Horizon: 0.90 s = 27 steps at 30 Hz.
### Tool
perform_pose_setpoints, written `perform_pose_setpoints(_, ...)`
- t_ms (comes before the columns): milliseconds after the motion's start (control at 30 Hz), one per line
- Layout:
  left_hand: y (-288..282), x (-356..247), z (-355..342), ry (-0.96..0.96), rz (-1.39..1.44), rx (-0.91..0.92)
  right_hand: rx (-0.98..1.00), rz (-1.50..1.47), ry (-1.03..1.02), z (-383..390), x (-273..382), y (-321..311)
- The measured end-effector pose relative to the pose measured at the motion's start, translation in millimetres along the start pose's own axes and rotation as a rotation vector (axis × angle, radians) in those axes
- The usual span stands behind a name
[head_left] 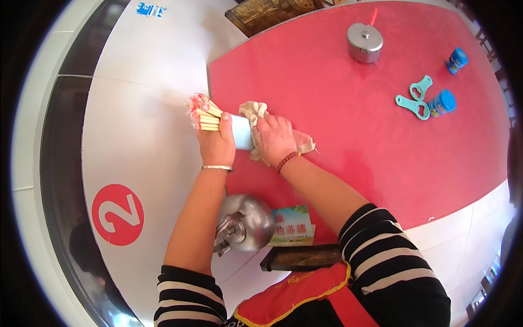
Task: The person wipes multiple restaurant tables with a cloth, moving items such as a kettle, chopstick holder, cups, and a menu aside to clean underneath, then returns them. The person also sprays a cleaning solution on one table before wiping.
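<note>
My left hand is closed around a light blue chopstick holder, tilted on its side above the left edge of the red table. Several pale chopsticks stick out of its mouth toward the left, their red-marked ends in clear plastic wrap. My right hand grips a crumpled beige cloth and presses it against the bottom end of the holder. A pinkish corner of the cloth spreads out to the right of that hand. The right fingertips are partly hidden in its folds.
On the red table stand a lidded metal pot with a red handle, two blue canisters and two teal bottle openers. Close to me are a metal kettle and a printed card. Wooden seats flank the table.
</note>
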<state>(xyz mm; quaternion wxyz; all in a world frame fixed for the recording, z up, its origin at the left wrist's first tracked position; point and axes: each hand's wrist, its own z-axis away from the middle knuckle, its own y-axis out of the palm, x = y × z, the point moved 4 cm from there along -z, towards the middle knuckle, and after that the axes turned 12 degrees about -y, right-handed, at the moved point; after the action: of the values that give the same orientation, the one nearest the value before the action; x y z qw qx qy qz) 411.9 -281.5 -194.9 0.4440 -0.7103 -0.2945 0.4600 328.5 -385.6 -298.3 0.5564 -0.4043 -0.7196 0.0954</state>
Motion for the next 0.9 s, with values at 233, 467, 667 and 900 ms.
perform_pose_setpoints(233, -21.2, 1.4, 5.1, -0.201, 0.13, 0.333, 0.354, 0.245, 0.013, -8.9, -10.8, -16.2)
perform_pose_setpoints(467, -20.8, 5.5, 0.5, -0.081, 0.285, 0.34, -0.035, -0.441, 0.099, -11.9, -0.8, -58.0)
perform_pose_setpoints(667, 5.6, 36.9, 4.9, -0.414, 0.685, 0.175, -0.135, -0.365, 0.132, -0.6, 35.6, -42.7)
perform_pose_setpoints(900, 7.3, 47.2, 16.4, -0.494, 0.624, 0.136, 0.296, -0.02, 0.096, 1.8, 2.1, -25.1)
